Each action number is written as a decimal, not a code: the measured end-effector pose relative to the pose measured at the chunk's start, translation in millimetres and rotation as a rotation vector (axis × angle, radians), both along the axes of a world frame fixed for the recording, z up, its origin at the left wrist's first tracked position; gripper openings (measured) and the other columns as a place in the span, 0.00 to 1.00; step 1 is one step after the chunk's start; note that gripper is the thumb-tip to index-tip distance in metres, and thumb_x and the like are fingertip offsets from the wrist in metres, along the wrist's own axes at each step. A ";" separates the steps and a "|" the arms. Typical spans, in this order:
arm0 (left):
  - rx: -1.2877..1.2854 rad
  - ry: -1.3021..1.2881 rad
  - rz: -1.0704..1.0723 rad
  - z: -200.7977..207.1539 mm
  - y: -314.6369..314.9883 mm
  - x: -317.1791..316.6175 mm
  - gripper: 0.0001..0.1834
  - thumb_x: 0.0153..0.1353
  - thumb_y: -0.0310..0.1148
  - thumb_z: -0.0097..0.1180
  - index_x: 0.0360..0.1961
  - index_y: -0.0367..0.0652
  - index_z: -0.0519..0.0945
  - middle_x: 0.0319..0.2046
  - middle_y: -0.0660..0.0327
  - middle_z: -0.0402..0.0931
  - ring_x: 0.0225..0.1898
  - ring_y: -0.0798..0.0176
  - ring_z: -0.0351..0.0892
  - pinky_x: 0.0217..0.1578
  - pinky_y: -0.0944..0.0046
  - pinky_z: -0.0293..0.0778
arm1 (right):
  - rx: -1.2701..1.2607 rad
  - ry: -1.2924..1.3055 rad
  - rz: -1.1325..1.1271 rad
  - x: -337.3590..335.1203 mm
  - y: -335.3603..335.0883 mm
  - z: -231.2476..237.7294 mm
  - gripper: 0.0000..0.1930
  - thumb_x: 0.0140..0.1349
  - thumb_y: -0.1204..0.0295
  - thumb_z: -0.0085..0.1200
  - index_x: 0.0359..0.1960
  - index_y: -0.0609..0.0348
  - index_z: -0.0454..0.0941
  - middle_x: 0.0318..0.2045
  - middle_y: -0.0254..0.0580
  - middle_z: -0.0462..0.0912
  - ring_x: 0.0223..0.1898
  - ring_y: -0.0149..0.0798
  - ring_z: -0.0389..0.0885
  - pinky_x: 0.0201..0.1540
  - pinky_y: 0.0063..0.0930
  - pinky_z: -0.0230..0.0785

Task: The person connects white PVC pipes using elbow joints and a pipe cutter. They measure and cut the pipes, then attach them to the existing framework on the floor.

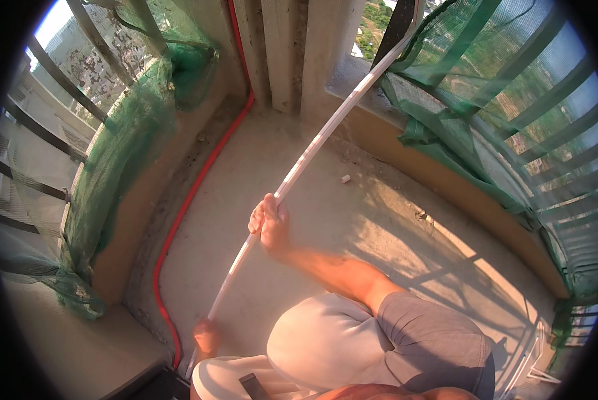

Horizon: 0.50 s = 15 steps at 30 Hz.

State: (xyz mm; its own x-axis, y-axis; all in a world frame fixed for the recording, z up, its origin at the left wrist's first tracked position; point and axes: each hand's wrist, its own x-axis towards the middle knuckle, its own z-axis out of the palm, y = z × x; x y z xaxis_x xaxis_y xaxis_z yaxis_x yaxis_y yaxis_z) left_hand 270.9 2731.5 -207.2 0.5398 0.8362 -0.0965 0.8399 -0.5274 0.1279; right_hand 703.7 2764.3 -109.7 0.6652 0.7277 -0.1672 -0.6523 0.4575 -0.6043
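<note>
A long, thin white pipe (316, 143) runs diagonally from beside my left knee up to the far right, where its top reaches the corner of the opening. It bends slightly along its length. My right hand (270, 223) is closed around the middle of the pipe, thumb up, with the forearm coming in from the right out of a grey sleeve. Lower down, my left hand (207, 337) is wrapped about the pipe near its bottom end. Motion smears that hand a little, and my light-coloured trousers (326, 340) hide its arm.
A red hose (196, 183) lies along the left wall's base and climbs the far corner. Green netting (116, 173) covers the left railing, and more netting (439, 143) hangs on the right. A small pale piece (345, 179) lies on the concrete floor (246, 167). White frame pieces (529, 363) stand at lower right.
</note>
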 end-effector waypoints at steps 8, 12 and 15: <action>-0.069 0.192 0.169 -18.8 -12.2 -68.3 0.17 0.68 0.47 0.56 0.28 0.45 0.80 0.28 0.50 0.84 0.31 0.42 0.88 0.31 0.45 0.83 | -0.061 -0.148 -0.002 -20.9 5.0 6.9 0.20 0.82 0.53 0.42 0.52 0.60 0.67 0.29 0.35 0.75 0.27 0.30 0.77 0.38 0.34 0.81; -0.100 0.173 0.163 -22.7 -11.6 -67.8 0.15 0.69 0.45 0.56 0.31 0.44 0.79 0.29 0.50 0.84 0.32 0.41 0.88 0.32 0.44 0.83 | 0.103 -0.105 -0.125 37.9 24.8 53.1 0.22 0.81 0.50 0.43 0.55 0.58 0.67 0.30 0.32 0.74 0.25 0.26 0.72 0.31 0.28 0.73; -0.102 0.101 0.193 -18.8 -7.8 -62.6 0.11 0.63 0.36 0.62 0.31 0.41 0.76 0.26 0.43 0.82 0.31 0.33 0.84 0.31 0.39 0.79 | 0.207 -0.210 -0.087 34.0 35.4 84.1 0.19 0.81 0.51 0.43 0.50 0.55 0.67 0.23 0.30 0.67 0.20 0.25 0.62 0.21 0.24 0.59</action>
State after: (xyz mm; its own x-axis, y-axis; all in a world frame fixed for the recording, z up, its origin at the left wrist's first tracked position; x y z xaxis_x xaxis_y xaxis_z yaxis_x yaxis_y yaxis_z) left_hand 208.3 2723.7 -226.0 0.3545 0.9061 -0.2310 0.9350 -0.3449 0.0824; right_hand 737.6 2799.8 -25.6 0.7311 0.6704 0.1264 -0.4758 0.6339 -0.6097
